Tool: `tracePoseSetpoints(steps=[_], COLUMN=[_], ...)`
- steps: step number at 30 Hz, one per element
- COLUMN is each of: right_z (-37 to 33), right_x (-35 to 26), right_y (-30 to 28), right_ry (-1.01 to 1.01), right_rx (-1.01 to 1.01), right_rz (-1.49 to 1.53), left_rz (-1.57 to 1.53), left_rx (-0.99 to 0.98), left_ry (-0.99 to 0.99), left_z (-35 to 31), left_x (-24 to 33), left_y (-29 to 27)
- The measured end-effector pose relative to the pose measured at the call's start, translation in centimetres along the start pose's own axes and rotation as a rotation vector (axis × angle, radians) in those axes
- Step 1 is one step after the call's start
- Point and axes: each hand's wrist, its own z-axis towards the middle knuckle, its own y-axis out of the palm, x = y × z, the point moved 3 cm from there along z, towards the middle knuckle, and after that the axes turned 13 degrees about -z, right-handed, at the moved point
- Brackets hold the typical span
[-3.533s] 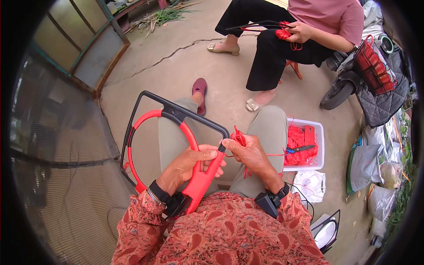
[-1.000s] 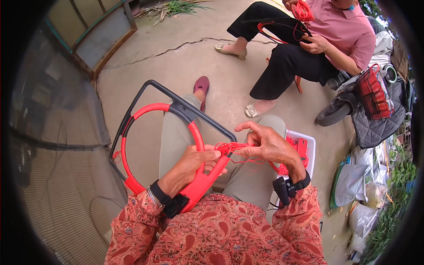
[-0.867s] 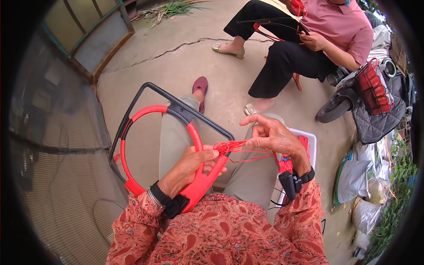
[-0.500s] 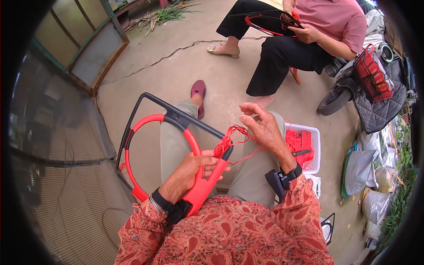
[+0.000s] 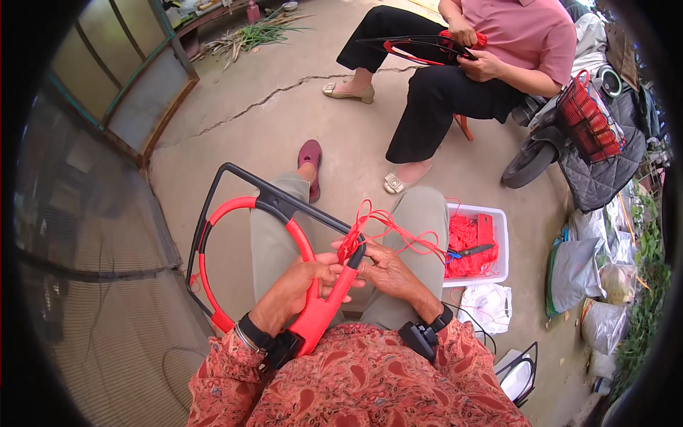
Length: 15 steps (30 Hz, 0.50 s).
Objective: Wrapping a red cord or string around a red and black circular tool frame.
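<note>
A black frame (image 5: pixel 228 168) with a red-wrapped ring (image 5: pixel 306 245) inside it lies across my lap. My left hand (image 5: pixel 302 285) is closed round the red-covered bars of the frame, near its right side. At the frame's black corner, my right hand (image 5: pixel 395 276) has its fingers bent behind the bar, thumb in front, against red cord (image 5: pixel 398 229). Part of the fingers is hidden by the bar. Loose loops of the cord rise from the corner and trail over to the right. Dark bands with black devices sit on both wrists.
Right of my knee stands a white bin (image 5: pixel 504 245) with red cord and scissors (image 5: pixel 473 250). A white plastic bag (image 5: pixel 487 306) lies below it. Opposite sits a person in a pink shirt (image 5: pixel 523 35), holding a similar frame (image 5: pixel 409 48). Filled sacks (image 5: pixel 576 274) line the right side.
My right hand has come down and left from above the cord to the frame's corner. The cord loops have spread upward and to the right. My left hand keeps its hold.
</note>
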Motion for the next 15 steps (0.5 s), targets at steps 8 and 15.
tracePoseSetpoints(steps=[8,15], right_z=[-3.5,-11.8], right_x=[-0.5,0.6], right_y=[-3.0,-12.6], right_ry=[0.172,0.143], right_rx=[0.105,0.630], right_rz=[-0.090,0.508], left_rz=[0.002,-0.055], left_rx=[-0.001,-0.001], left_ry=[-0.058,0.030], left_z=[-0.5,-0.1], left_x=[0.2,0.1], left_y=[0.0,-0.6])
